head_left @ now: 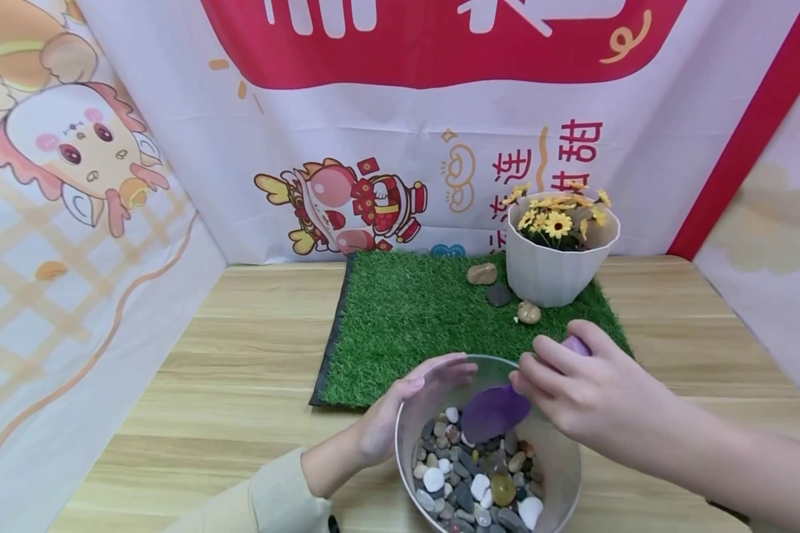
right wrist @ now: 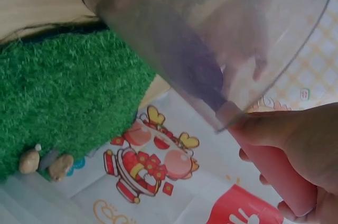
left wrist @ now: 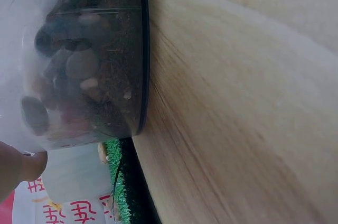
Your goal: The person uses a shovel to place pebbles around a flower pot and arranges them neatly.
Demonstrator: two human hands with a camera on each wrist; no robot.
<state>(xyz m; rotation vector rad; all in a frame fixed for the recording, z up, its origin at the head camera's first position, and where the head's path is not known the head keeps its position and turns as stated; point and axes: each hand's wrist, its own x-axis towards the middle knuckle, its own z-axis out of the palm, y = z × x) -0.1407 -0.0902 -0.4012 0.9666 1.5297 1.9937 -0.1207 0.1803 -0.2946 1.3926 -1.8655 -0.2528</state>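
A clear plastic bucket [head_left: 490, 363] of mixed pebbles [head_left: 463, 481] stands at the front of the table. My left hand [head_left: 390, 414] rests against its outer left wall with fingers extended, showing partly through the plastic. In the left wrist view, a digit [left wrist: 24, 168] lies against the wall, and dark soil-like material [left wrist: 113, 84] shows among the stones. My right hand [head_left: 580, 381] grips a purple trowel [head_left: 496, 413] by its handle, which looks pink in the right wrist view. The trowel blade [right wrist: 185, 60] is inside the bucket, angled down, its tip close over the pebbles.
Behind the bucket lies a green turf mat [head_left: 413, 318] with a dark edge. A white pot [head_left: 553, 277] with yellow flowers [head_left: 558, 224] stands on its right part, beside a tan stone [head_left: 482, 274], a dark stone [head_left: 498, 295] and another tan stone [head_left: 529, 312]. Printed cloth [head_left: 400, 118] hangs behind.
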